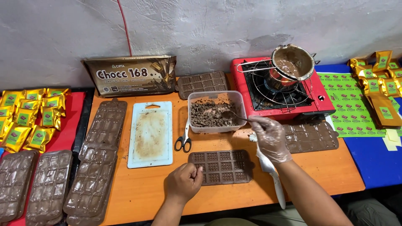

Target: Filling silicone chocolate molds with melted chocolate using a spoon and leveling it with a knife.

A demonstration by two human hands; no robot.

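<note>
My right hand [270, 137], in a thin clear glove, holds a metal spoon [233, 115] whose bowl dips into a clear plastic tub [238, 100] of chopped chocolate pieces. My left hand [183, 182] is bare and rests with curled fingers on the left edge of a brown chocolate mould [222, 166] lying flat on the orange table [326, 171]. A white-handled knife [272, 180] lies under my right forearm.
Black-handled scissors [183, 140] and a smeared white cutting board [150, 134] lie left of the tub. A red portable stove [322, 98] carries a pot of melted chocolate [293, 62]. Stacked moulds [98, 163] stand at left, gold wrapped packets [29, 121] at far left and far right.
</note>
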